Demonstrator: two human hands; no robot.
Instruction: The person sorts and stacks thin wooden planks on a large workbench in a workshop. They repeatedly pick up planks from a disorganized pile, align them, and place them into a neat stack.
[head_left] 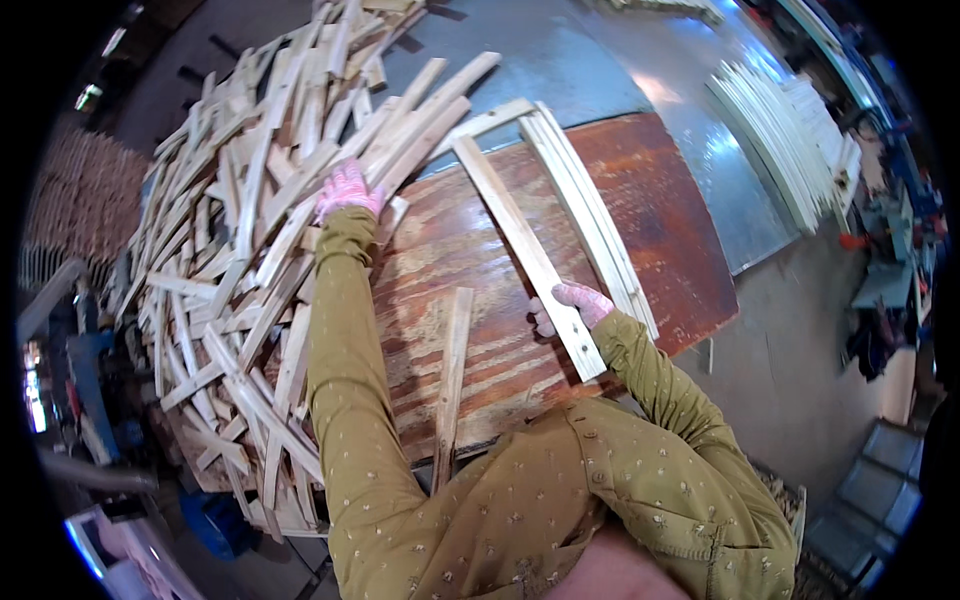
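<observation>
Head view: the right hand [583, 300], in a pink glove, is closed around the near part of a pale slat [510, 225], fingers wrapped past its left edge; the slat slants across the counter [690, 210], between a heap of loose slats [262, 165] and a group of long slats [590, 215]. The left hand [348, 190] rests on the heap, fingers partly spread; whether it grips a piece I cannot tell. For a good hold, I would keep the right hand firm and flat to the wood, minding splinters, and with the left lift any piece rather than drag it, since crossed lengths could snag or slide. The counter top is scuffed red-brown board, worn to pale streaks at its left. Beyond it lies bluish sheet metal [560, 60]; farther right, a stack of white strips [770, 140] stands above the grey floor [790, 310]
</observation>
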